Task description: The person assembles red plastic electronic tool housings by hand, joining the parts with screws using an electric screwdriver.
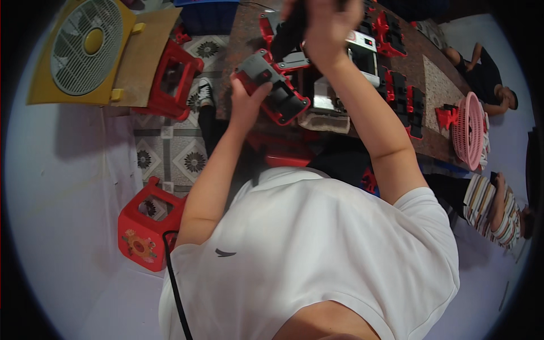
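Observation:
My left hand (250, 101) grips the near left side of a grey, black and red plastic housing (272, 85), held tilted at the table's front edge. Its thumb lies across the grey part, while the other fingers go underneath. Farther up, my right hand (328, 37) has its fingers curled around a dark, blurred object (292, 34), whose kind I cannot make out. That object reaches down toward the housing's far side. A white device with a dark panel (362, 59) stands just right of my right wrist.
Several red and black plastic parts (399, 96) line the right of the brown table (433, 144), near a pink basket (469, 130). Red stools (144, 226) and a yellow fan (85, 48) stand at left. Two people (493, 209) are at far right.

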The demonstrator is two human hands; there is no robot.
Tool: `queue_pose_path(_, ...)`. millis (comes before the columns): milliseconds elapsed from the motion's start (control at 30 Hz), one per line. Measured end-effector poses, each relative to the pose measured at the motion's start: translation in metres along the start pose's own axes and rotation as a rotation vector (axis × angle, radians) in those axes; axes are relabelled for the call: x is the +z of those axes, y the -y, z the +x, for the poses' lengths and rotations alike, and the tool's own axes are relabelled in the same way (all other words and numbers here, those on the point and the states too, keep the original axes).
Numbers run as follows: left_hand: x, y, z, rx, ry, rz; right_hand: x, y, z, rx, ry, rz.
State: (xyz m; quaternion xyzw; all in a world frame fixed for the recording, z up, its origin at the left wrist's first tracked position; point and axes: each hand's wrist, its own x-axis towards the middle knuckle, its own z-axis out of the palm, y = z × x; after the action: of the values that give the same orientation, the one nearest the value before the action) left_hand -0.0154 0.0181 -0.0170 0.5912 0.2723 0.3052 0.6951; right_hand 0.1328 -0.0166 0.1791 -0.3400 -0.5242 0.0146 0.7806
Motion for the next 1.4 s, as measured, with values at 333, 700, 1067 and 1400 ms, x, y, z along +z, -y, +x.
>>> queue_pose_path(333, 0.010, -0.020, -0.010, 0.282, -0.089, 0.366, -0.106, 0.102, -0.074, 0.160, 0.070, -0.406)
queue_pose_path(700, 0.011, -0.024, -0.001, -0.087, -0.021, -0.166, -0.109, 0.088, -0.088, 0.293, -0.038, -0.353)
queue_pose_path(1067, 0.011, -0.023, 0.004, -0.043, -0.037, -0.030, -0.100, 0.088, -0.087, 0.147, 0.043, -0.408)
queue_pose_path(1400, 0.008, -0.020, 0.010, -0.025, 0.013, -0.058, -0.101, 0.085, -0.100, 0.112, 0.020, -0.483)
